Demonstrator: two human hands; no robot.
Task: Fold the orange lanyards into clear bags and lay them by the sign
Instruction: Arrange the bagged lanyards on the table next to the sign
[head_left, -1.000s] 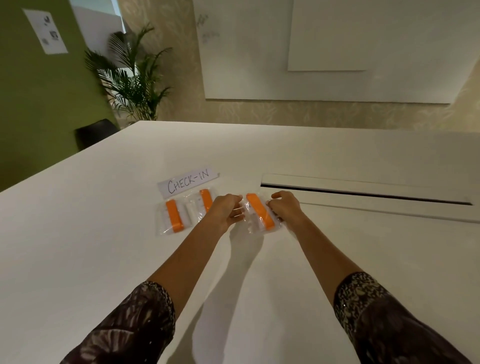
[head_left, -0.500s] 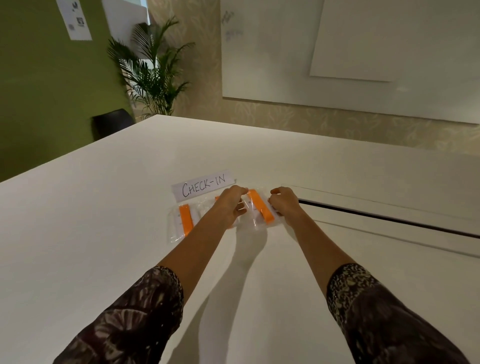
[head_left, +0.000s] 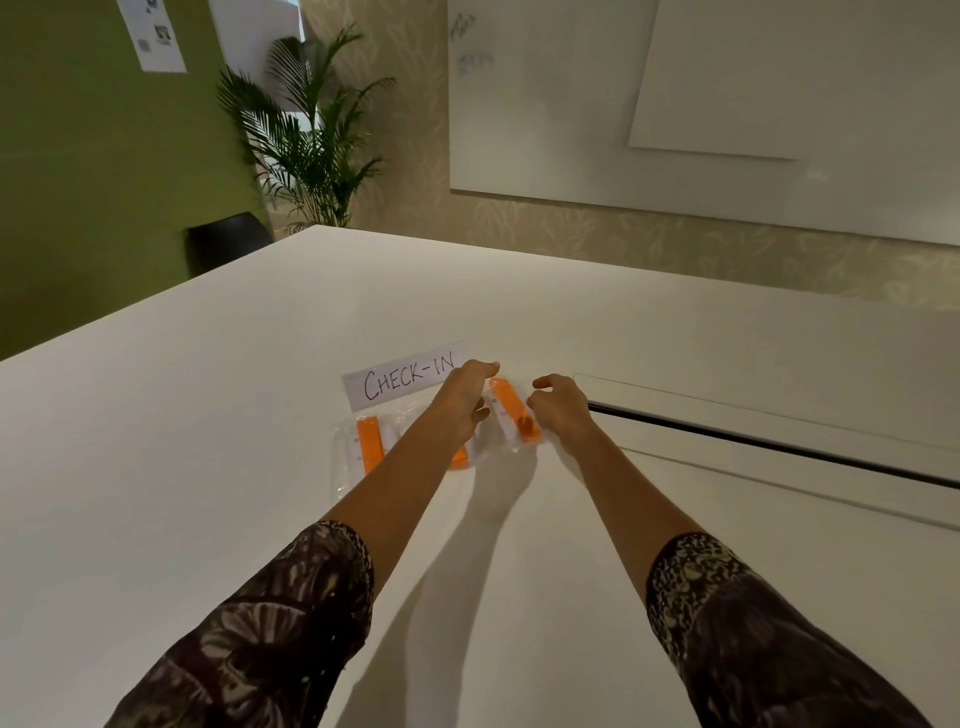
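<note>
Item: clear plastic bag (head_left: 508, 439) holding folded orange lanyard (head_left: 505, 402), on white desk (head_left: 208, 467) just beside white paper CHECK-IN sign (head_left: 395, 382) | Left hand (head_left: 465, 397): pinches its left edge | Right hand (head_left: 558, 410): pinches its right edge | Handling: press flat, align with neighbouring bagged lanyards (head_left: 370, 447), release both edges together.

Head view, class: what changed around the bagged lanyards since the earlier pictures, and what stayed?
Both hands slid the third bag toward the right end of the sign. The left hand keeps its grip; the right hand's is unclear. The left bag and middle bag stayed put.
</note>
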